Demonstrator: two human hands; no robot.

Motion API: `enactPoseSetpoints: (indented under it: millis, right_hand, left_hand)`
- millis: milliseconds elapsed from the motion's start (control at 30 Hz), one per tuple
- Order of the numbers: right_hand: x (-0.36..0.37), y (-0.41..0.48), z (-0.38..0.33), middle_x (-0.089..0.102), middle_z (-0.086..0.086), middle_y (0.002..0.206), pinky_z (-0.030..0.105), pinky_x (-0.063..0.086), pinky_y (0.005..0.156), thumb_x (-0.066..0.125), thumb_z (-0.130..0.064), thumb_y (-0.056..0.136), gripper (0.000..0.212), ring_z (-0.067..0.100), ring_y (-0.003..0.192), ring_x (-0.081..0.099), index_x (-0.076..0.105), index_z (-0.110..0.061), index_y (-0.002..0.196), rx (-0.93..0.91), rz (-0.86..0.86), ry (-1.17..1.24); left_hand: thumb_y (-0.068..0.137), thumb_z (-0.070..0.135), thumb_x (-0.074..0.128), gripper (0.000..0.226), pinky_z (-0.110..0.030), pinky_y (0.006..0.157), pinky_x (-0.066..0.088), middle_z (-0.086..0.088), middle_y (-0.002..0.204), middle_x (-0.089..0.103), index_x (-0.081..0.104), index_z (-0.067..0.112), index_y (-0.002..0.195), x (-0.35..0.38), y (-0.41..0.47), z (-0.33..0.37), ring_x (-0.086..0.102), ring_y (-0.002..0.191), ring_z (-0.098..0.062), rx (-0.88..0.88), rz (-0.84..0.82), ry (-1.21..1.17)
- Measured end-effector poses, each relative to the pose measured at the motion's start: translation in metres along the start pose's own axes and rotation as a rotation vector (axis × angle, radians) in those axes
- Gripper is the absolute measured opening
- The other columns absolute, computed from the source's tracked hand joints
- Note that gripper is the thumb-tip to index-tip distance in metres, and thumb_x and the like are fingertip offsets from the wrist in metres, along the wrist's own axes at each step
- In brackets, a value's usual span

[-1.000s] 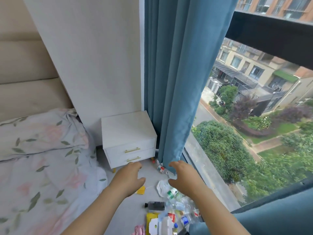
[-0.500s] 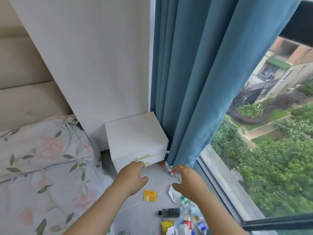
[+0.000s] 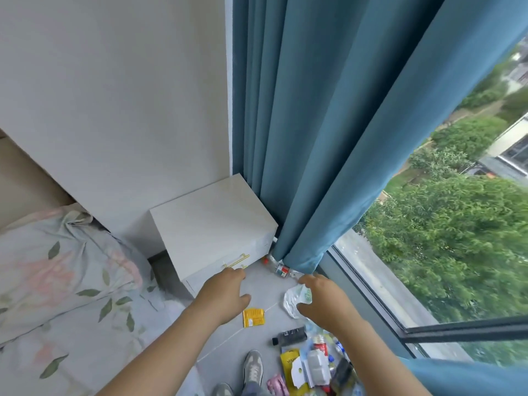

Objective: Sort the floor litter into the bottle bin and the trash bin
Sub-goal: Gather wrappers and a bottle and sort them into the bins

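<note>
- Both arms were out in front. The left hand (image 3: 225,292) had its fingers loosely bent and apart, with nothing in them. It showed across the lower front edge of the white nightstand (image 3: 214,224), just below the gold drawer handles.
- The right hand (image 3: 323,301) was relaxed too, thumb well away from the fingers, no grip on anything. It overlapped a crumpled white wrapper (image 3: 292,302) in view, but I could not tell whether it touched it.
- A clear bottle (image 3: 281,270) with a red-and-green label lay on its side on the grey floor (image 3: 264,285). It sat right at the foot of the blue curtain (image 3: 314,138), just past the right fingertips.
- A yellow packet (image 3: 253,317) lay flat between the two forearms, apart from the wrapper.
- A small dark bottle (image 3: 290,336) lay on its side nearer the person.
- Beside it, along the window wall, was a heap of mixed litter (image 3: 314,367): plastic bottles, a yellow bag, torn paper.
- A grey shoe (image 3: 253,367) stood left of that heap.
- Floral bedding (image 3: 57,281) filled the left side.
</note>
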State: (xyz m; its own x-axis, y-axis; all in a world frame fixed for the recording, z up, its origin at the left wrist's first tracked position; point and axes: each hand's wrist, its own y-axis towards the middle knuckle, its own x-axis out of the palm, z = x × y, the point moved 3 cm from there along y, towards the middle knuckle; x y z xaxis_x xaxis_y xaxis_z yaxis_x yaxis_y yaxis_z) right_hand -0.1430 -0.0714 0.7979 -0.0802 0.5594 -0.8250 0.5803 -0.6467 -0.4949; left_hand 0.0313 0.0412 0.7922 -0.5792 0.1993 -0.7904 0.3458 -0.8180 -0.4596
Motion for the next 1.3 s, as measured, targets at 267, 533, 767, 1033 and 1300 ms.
enactPoseSetpoints:
  millis: [267,533,767,1033,1300]
  right_hand:
    - [-0.013,0.060,0.004,0.054,-0.001,0.134,0.027,0.047,0.092,0.058,-0.024,0.085,0.055,0.019,0.117,0.055,0.047,-0.023,0.139,0.039,-0.010,0.027]
    - [-0.020,0.102,0.020,0.055,0.000,0.131,0.028,0.049,0.092,0.059,-0.022,0.081,0.057,0.019,0.115,0.056,0.049,-0.022,0.137,0.125,-0.029,0.082]
    - [0.007,0.121,0.034,0.055,0.005,0.130,0.032,0.047,0.093,0.059,-0.024,0.085,0.052,0.024,0.118,0.053,0.049,-0.018,0.135,0.334,-0.107,0.152]
    - [0.064,0.133,0.049,0.053,0.005,0.131,0.029,0.044,0.089,0.059,-0.023,0.085,0.054,0.023,0.119,0.053,0.048,-0.019,0.137,0.591,-0.084,0.349]
    - [0.144,0.166,0.105,0.054,0.005,0.129,0.030,0.045,0.088,0.058,-0.023,0.086,0.050,0.024,0.117,0.053,0.048,-0.019,0.135,0.718,-0.072,0.455]
  left_hand:
    - [0.091,0.035,0.051,0.042,-0.028,0.086,0.041,-0.003,0.124,0.051,0.047,0.016,0.128,-0.020,0.064,-0.004,0.053,0.110,-0.022,0.030,-0.044,0.071]
    - [0.089,0.033,0.051,0.039,-0.027,0.083,0.041,-0.004,0.121,0.052,0.050,0.016,0.124,-0.032,0.126,0.001,0.054,0.107,-0.023,0.077,-0.107,0.127]
    - [0.088,0.031,0.051,0.036,-0.029,0.086,0.043,-0.005,0.118,0.054,0.052,0.013,0.120,-0.025,0.183,-0.001,0.055,0.106,-0.022,0.212,-0.273,0.234]
    - [0.088,0.032,0.052,0.036,-0.032,0.089,0.045,-0.005,0.119,0.054,0.051,0.014,0.118,0.016,0.244,-0.003,0.054,0.107,-0.025,0.383,-0.455,0.378]
    - [0.090,0.032,0.051,0.042,-0.031,0.092,0.044,-0.005,0.128,0.052,0.049,0.015,0.128,0.119,0.292,-0.012,0.052,0.114,-0.023,0.415,-0.563,0.431]
